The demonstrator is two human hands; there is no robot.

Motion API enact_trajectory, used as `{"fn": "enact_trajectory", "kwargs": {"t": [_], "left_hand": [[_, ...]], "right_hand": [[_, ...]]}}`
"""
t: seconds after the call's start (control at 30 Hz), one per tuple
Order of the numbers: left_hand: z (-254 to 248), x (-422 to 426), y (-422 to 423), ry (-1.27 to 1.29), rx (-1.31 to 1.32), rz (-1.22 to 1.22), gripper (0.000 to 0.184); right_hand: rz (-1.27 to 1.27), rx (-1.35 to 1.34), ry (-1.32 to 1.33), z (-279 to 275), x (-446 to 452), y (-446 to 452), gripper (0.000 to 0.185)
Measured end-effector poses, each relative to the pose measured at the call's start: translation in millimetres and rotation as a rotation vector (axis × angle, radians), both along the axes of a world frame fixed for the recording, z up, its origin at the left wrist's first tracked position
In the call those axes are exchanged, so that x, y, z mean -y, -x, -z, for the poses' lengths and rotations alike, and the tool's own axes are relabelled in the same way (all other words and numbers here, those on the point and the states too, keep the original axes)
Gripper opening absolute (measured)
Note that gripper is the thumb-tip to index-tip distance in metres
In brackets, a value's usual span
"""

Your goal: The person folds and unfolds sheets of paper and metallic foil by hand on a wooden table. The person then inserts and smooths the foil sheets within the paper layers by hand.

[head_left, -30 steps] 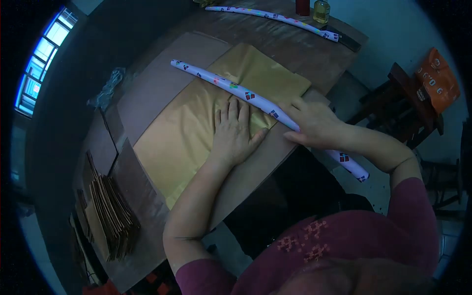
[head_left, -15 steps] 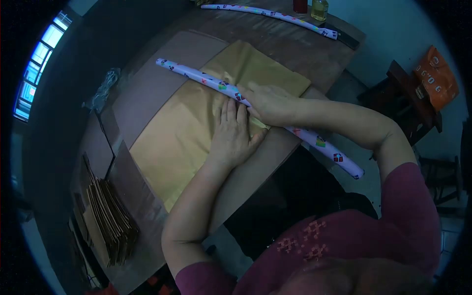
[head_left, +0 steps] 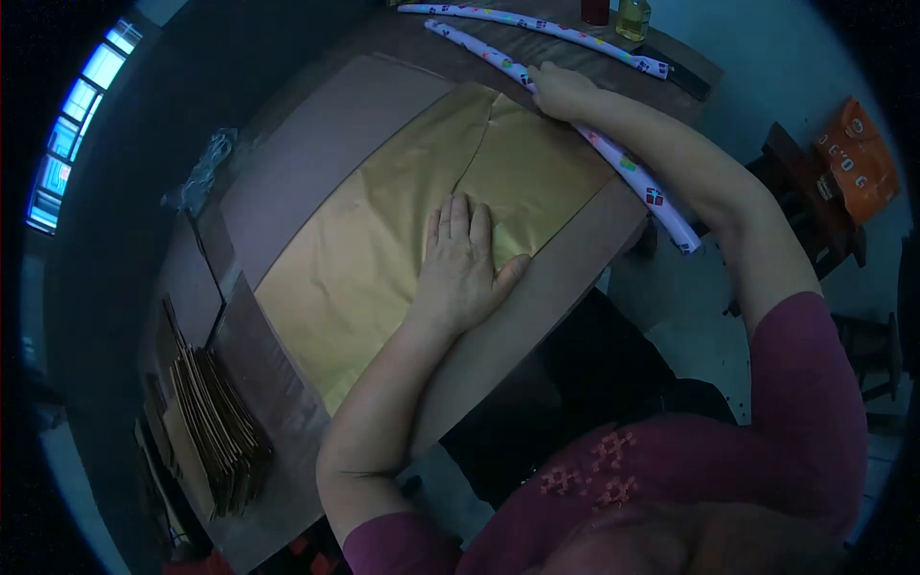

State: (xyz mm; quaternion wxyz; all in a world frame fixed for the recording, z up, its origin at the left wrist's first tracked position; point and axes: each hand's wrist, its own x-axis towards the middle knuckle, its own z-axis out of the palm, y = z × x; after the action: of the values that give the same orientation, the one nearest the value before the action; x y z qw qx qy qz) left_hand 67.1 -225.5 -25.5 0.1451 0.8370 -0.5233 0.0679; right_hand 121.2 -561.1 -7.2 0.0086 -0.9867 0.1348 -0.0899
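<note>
My left hand (head_left: pixel 461 264) lies flat on a gold sheet (head_left: pixel 369 225), fingers together and stretched forward, thumb out to the side. A dark line runs through the sheet from near the fingertips to its far edge. Beyond the sheet's far right side, my right hand (head_left: pixel 563 91) is closed around a roll of printed wrapping paper (head_left: pixel 640 180), pale with colourful gift motifs. The near end of this roll sticks out past the table edge. Under the gold sheet is a flat brown board (head_left: pixel 321 144), showing along both long sides.
A second printed roll (head_left: pixel 532 26) lies along the far table edge, near a yellow bottle (head_left: pixel 632 19) and a red container (head_left: pixel 594 11). Folded brown cardboard (head_left: pixel 218 436) stands at left, with crumpled clear plastic (head_left: pixel 206 168) behind. An orange bag (head_left: pixel 856 151) sits on a stool at right.
My right hand has carried the roll off the gold sheet toward the far right, uncovering the dark line. My left hand has stayed in nearly the same place.
</note>
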Motion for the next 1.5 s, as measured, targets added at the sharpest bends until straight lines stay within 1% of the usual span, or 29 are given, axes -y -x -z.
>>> {"fn": "enact_trajectory", "kwargs": {"t": [0.03, 0.1, 0.13, 0.2, 0.23, 0.3, 0.37, 0.43, 0.47, 0.53, 0.6, 0.67, 0.7, 0.73, 0.8, 0.87, 0.93, 0.97, 1.03, 1.07, 1.13, 1.17, 1.23, 1.27, 1.33, 1.37, 1.43, 1.5], "left_hand": [[1, 2, 0, -0.012, 0.005, -0.005, 0.081], [0, 4, 0, -0.024, 0.002, -0.016, 0.08], [-5, 4, 1, -0.034, -0.015, -0.021, 0.081], [-2, 5, 1, -0.056, -0.036, -0.02, 0.082], [1, 5, 2, -0.055, -0.009, -0.036, 0.082], [1, 6, 2, -0.053, 0.025, -0.045, 0.082], [-1, 5, 5, -0.088, 0.05, -0.078, 0.082], [-2, 6, 6, -0.095, 0.047, -0.083, 0.082], [-2, 6, 7, -0.098, 0.043, -0.09, 0.082], [-3, 4, 7, -0.109, 0.043, -0.086, 0.083], [-3, 4, 5, -0.124, 0.046, -0.083, 0.083], [-2, 6, 5, -0.128, 0.067, -0.1, 0.083], [-2, 7, 5, -0.129, 0.068, -0.098, 0.083], [-3, 7, 5, -0.123, 0.07, -0.088, 0.082], [-2, 6, 3, -0.118, 0.066, -0.085, 0.082], [-2, 6, 2, -0.103, 0.069, -0.063, 0.082], [-5, 7, 3, -0.108, 0.066, -0.069, 0.082], [-5, 7, 5, -0.117, 0.057, -0.077, 0.082], [-5, 6, 6, -0.129, 0.056, -0.077, 0.083], [-5, 6, 6, -0.138, 0.054, -0.084, 0.083], [-3, 6, 5, -0.137, 0.065, -0.085, 0.083], [-2, 6, 5, -0.136, 0.075, -0.087, 0.083], [-1, 6, 5, -0.133, 0.073, -0.09, 0.083], [-2, 6, 5, -0.129, 0.065, -0.094, 0.083], [-4, 6, 5, -0.141, 0.068, -0.09, 0.083], [-5, 6, 6, -0.15, 0.067, -0.087, 0.083], [-7, 8, 7, -0.153, 0.059, -0.091, 0.083], [-7, 9, 7, -0.156, 0.058, -0.097, 0.083]], "right_hand": [[-0.004, 0.003, -0.001, -2, 3, 5, 0.044], [-0.044, 0.044, -0.017, -9, -4, 22, 0.049], [-0.045, 0.036, -0.018, -15, -18, 36, 0.049], [-0.127, 0.075, -0.143, -23, -53, 66, 0.044], [-0.122, 0.076, -0.147, -20, -62, 76, 0.044], [-0.195, 0.125, -0.211, -19, -71, 89, 0.046], [-0.16, 0.099, -0.219, -13, -65, 88, 0.047], [-0.084, 0.072, -0.153, 0, -45, 74, 0.053], [-0.085, 0.072, -0.151, -1, -38, 68, 0.053], [0.009, -0.008, -0.096, -2, -23, 54, 0.05], [-0.002, 0.024, -0.051, 1, 6, 34, 0.049], [-0.089, 0.064, 0.067, -2, 31, 23, 0.05], [-0.07, 0.132, 0.124, -1, 38, 14, 0.041], [-0.069, 0.135, 0.125, -9, 31, 13, 0.041], [-0.309, 0.24, 0.202, -26, -11, 13, 0.027], [-0.593, 0.325, 0.072, -17, -62, 24, 0.019], [-0.632, 0.244, -0.071, -5, -94, 24, 0.025], [-0.626, 0.246, -0.073, 2, -100, 17, 0.025], [-0.52, 0.184, -0.192, 14, -111, 3, 0.027], [-0.518, 0.187, -0.191, 22, -114, -8, 0.027], [-0.385, 0.229, -0.174, 26, -123, -24, 0.045], [-0.384, 0.233, -0.175, 21, -126, -28, 0.045], [-0.302, 0.046, -0.171, 13, -130, -35, 0.059], [-0.301, 0.051, -0.172, 12, -134, -37, 0.059], [-0.221, 0.103, -0.023, 15, -140, -40, 0.064], [-0.218, 0.102, -0.026, 17, -142, -44, 0.064], [-0.175, 0.059, -0.133, 20, -142, -50, 0.07], [-0.19, 0.045, -0.154, 21, -141, -50, 0.073]]}}
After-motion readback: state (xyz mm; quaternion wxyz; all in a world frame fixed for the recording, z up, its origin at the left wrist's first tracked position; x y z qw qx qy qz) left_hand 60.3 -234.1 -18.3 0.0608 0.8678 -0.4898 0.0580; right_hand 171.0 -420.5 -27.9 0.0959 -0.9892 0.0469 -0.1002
